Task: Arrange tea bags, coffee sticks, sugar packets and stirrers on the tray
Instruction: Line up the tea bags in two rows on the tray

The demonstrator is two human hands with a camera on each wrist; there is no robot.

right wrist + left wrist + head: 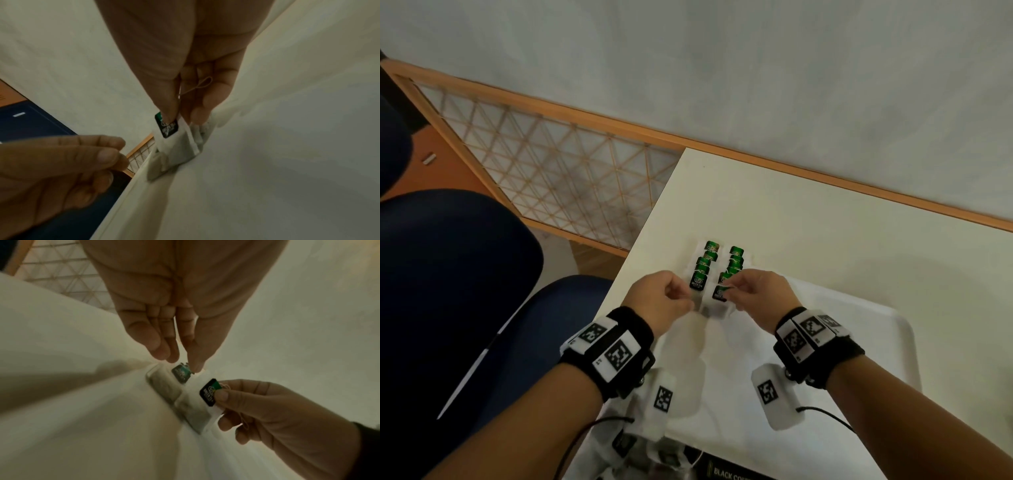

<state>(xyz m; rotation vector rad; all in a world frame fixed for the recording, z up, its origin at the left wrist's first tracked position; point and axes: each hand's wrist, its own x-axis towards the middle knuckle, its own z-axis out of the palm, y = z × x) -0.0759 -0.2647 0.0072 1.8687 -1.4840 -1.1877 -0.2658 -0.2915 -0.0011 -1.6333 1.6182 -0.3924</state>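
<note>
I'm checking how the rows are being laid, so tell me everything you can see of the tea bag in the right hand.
The tea bag is a pale, papery white pouch with a small black-and-green tag and a thin string looped against the palm. The right hand pinches the tag between thumb and finger, with the pouch tilted below it, low over the white tray. It sits at the near end of the right row of green-tagged tea bags. Whether it touches its neighbour is unclear.

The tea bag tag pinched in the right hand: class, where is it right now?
In the head view, the tag sits at the near end of the right-hand row of tea bags, between the right hand and left hand.
</note>
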